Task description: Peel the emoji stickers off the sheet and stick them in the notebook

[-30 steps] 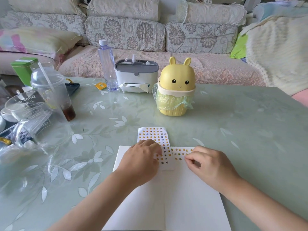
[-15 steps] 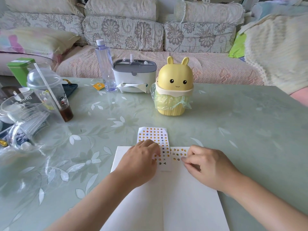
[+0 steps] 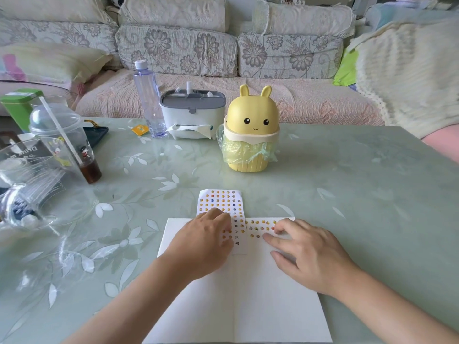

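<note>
An open white notebook (image 3: 248, 301) lies on the table in front of me. The emoji sticker sheet (image 3: 221, 201) lies across its top edge near the middle fold. My left hand (image 3: 202, 240) rests flat on the sheet's lower left part and covers some stickers. Several emoji stickers (image 3: 260, 228) sit in rows at the top of the notebook's right page. My right hand (image 3: 308, 254) lies on that page with its fingers spread, the fingertips touching the paper just right of those stickers. I see no sticker pinched in either hand.
A yellow bunny-shaped bin (image 3: 250, 135) with a green liner stands behind the sheet. A grey-and-white tissue box (image 3: 192, 115) and a clear bottle (image 3: 149, 95) stand further back. A plastic cup (image 3: 67, 142) and clear packaging (image 3: 32, 184) crowd the left side. A sofa runs behind the table.
My right hand has opened out from a curled, pinching pose and now lies spread on the right page. My left hand stays on the sheet.
</note>
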The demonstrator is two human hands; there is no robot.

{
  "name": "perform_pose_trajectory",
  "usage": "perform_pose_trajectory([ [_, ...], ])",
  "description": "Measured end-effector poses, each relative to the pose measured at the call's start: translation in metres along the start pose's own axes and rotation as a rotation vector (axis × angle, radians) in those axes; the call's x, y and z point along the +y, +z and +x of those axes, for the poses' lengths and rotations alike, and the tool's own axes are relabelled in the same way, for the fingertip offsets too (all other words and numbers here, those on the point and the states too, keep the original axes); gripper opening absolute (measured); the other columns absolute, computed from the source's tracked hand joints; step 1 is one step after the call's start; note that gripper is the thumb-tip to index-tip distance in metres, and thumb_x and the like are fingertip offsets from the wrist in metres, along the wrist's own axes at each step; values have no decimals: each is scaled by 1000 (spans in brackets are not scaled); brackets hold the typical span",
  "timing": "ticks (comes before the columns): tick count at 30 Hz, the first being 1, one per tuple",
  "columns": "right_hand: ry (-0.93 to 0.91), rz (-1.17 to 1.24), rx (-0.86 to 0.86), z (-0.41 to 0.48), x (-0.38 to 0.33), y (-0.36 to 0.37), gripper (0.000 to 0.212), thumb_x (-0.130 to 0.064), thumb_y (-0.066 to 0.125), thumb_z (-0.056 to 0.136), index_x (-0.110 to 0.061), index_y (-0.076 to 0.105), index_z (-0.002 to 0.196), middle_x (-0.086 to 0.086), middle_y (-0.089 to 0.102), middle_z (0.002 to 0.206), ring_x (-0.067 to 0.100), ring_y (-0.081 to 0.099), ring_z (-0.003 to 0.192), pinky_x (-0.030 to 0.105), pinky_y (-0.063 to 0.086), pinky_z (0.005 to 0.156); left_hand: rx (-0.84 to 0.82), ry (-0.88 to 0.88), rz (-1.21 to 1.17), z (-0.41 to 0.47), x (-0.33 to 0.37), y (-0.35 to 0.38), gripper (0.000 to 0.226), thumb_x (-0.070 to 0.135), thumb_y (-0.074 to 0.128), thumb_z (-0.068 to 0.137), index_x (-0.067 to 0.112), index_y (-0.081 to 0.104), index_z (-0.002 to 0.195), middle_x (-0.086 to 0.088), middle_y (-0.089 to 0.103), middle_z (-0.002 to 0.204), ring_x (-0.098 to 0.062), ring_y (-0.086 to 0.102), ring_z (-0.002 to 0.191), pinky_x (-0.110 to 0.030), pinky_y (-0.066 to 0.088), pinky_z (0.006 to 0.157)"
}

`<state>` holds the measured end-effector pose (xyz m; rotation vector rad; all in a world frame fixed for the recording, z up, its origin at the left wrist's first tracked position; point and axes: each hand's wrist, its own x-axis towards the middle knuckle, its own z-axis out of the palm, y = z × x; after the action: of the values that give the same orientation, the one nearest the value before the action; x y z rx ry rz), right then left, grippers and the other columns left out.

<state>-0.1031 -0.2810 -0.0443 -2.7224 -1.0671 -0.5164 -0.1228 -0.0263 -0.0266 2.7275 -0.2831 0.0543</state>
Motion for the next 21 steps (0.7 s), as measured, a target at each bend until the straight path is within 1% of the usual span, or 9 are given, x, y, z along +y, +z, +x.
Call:
perform_pose_trajectory([
  [2,-4,15,25,-1,1,-2,30,-39,53,88,-32,76,106,-7,64,103,14,65,85,26,46,56,3,16,-6,1,-2,0,12,35,53,96,28,52,106,18,49,114,-11,51,105,-24,33,76],
  [4,4,37,46,0,-1,-3,26,-37,56,86,-29,77,100,-6,65,102,15,67,82,26,47,56,4,51,-34,1,-4,1,14,34,55,96,29,56,108,19,52,117,-9,51,110,-23,37,79],
  [6,9,55,64,3,-5,-4,25,-36,57,85,-25,75,99,-7,63,101,15,65,76,25,45,54,12,105,-66,1,-7,2,20,31,57,96,29,62,115,18,54,128,-6,48,123,-19,39,94],
  [8,12,81,74,8,-11,-6,28,-35,57,85,-24,73,104,-9,62,101,12,63,73,25,44,52,10,166,-71,0,-8,2,28,27,57,97,28,66,123,15,52,141,-5,43,134,-13,30,107],
  [10,3,124,64,15,-17,-7,30,-36,55,86,-25,71,108,-11,62,105,10,62,75,25,47,52,0,203,-70,-2,-10,1,34,25,54,95,27,66,128,11,51,146,-7,41,139,-19,29,114],
  [12,-3,176,17,21,-23,-7,32,-41,56,86,-27,69,112,-15,61,109,8,62,78,26,49,56,4,221,-89,-5,-14,-2,44,31,54,88,26,63,130,9,52,144,-10,44,137,-28,36,112],
  [16,1,230,-42,31,-35,-1,43,-54,57,80,-32,68,115,-21,61,116,7,64,82,24,51,63,12,218,5,-12,-24,-10,64,54,54,75,32,55,135,17,53,130,-7,46,124,-25,39,99],
  [18,-12,220,-23,37,-41,3,42,-57,58,76,-33,68,109,-21,63,111,6,64,81,24,52,61,-9,187,-31,-13,-26,-11,64,57,51,75,34,53,135,20,54,125,-4,45,120,-23,42,96],
  [21,-24,217,9,44,-49,7,31,-53,59,75,-34,66,99,-18,65,96,8,63,73,23,46,53,3,174,-84,-14,-28,-10,55,61,48,79,36,57,127,22,58,118,-1,48,114,-21,44,92],
])
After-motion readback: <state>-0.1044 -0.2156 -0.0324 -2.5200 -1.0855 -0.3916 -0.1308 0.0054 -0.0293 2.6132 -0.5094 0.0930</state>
